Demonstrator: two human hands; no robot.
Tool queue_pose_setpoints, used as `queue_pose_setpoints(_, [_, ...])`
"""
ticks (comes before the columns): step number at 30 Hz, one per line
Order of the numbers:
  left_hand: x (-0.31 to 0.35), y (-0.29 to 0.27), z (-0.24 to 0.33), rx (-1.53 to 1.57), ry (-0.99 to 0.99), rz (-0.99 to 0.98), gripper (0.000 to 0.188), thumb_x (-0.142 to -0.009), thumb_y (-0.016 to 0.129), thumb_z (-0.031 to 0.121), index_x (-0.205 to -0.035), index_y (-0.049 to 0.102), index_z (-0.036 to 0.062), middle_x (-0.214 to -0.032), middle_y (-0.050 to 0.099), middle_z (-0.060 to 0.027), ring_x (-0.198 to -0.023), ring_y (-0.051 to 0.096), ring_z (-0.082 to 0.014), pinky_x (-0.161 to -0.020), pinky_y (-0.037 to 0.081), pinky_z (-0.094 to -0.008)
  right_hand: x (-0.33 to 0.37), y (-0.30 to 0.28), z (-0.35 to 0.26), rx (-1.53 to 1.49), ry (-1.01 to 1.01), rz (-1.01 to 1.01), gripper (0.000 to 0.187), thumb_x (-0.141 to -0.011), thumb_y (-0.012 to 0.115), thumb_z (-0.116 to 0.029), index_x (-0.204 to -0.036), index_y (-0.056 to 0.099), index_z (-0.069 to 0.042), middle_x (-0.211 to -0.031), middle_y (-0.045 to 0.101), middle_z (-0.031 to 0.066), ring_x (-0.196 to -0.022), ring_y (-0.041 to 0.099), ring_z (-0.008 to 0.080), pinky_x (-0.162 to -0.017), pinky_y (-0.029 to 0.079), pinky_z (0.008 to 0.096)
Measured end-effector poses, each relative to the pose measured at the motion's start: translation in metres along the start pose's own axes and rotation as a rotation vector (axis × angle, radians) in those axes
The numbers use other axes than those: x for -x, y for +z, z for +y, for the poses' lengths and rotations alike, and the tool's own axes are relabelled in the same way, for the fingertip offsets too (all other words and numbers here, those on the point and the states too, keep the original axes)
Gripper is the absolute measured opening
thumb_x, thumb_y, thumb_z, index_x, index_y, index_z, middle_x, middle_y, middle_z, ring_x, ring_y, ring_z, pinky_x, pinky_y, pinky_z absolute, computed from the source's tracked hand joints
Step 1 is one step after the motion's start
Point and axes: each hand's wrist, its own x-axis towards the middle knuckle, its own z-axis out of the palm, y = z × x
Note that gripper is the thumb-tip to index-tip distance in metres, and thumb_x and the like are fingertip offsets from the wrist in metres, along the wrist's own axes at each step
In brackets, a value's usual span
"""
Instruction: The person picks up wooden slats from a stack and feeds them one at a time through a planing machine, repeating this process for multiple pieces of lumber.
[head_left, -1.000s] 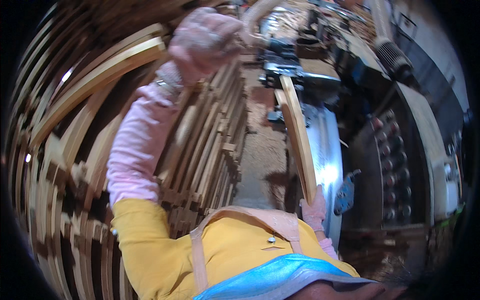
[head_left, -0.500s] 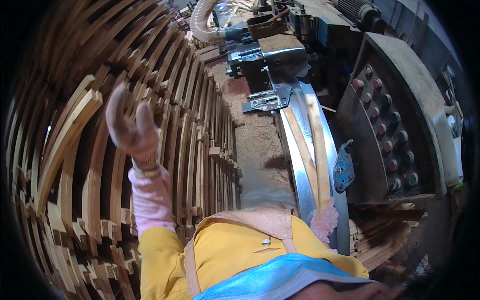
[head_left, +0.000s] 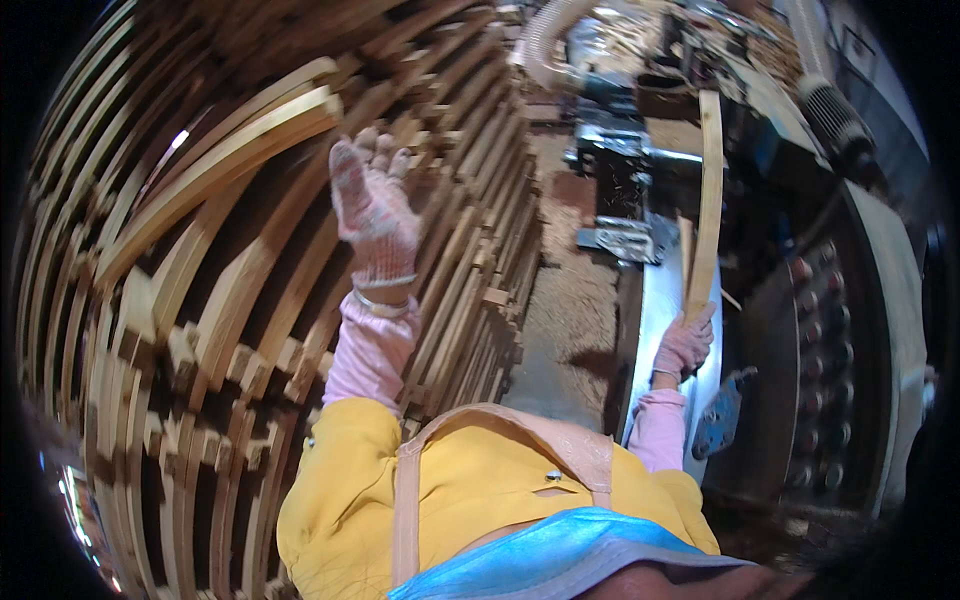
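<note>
My right hand, in a pale knitted glove, is closed around the near end of a long wooden strip. The strip points away from me over the shiny metal bed of a machine. A shorter visible piece, a second wooden strip, lies close along its left side; whether my fingers touch it I cannot tell. On the left, my gloved left hand is raised with its fingers apart and holds nothing. It is beside the stacked wooden strips, near the end of one long protruding strip.
A control panel with rows of buttons stands at the right. Near the bed is a blue metal bracket. Metal guides sit along the bed's left side. A ribbed hose and a motor are farther back. Sawdust covers the floor.
My right hand has moved forward along the bed, carrying the wooden strip farther from me. My left hand stays raised and open, its fingers more stretched. The whole view has shifted.
</note>
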Motion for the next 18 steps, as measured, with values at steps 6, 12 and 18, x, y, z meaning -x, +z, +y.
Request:
queue_pose_setpoints(6, [-0.04,0.025,0.054,0.061,-0.044,0.302,0.082,-0.085,0.085,0.041,-0.152,0.048,0.0128,-0.149,0.053,-0.0074,-0.134,0.053,-0.0306,-0.117,0.038,-0.0514,-0.015,0.013,0.011,-0.08,-0.263,-0.255,0.065,-0.094,0.069,-0.031,-0.153,0.048,-0.013,-0.139,0.06,0.0207,-0.123,0.057,0.04,-0.106,0.048,0.0466])
queue_pose_setpoints(12, [-0.077,0.001,0.061,-0.072,0.054,0.363,0.048,-0.087,0.083,0.023,-0.129,0.068,0.0045,-0.121,0.07,-0.0072,-0.106,0.069,-0.0228,-0.085,0.059,-0.0379,0.122,-0.101,0.088,0.045,-0.167,-0.325,0.061,-0.092,0.072,-0.021,-0.148,0.053,-0.008,-0.139,0.061,0.0179,-0.126,0.056,0.0406,-0.106,0.048,0.0489])
queue_pose_setpoints(18, [-0.048,0.007,0.033,-0.103,-0.045,0.368,0.042,-0.088,0.078,0.015,-0.125,0.063,0.0,-0.122,0.07,-0.0171,-0.107,0.07,-0.0322,-0.092,0.058,-0.0456,0.196,-0.149,0.144,0.125,-0.05,-0.239,0.062,-0.087,0.075,-0.024,-0.145,0.056,-0.014,-0.13,0.064,0.0109,-0.124,0.056,0.0349,-0.104,0.048,0.0509])
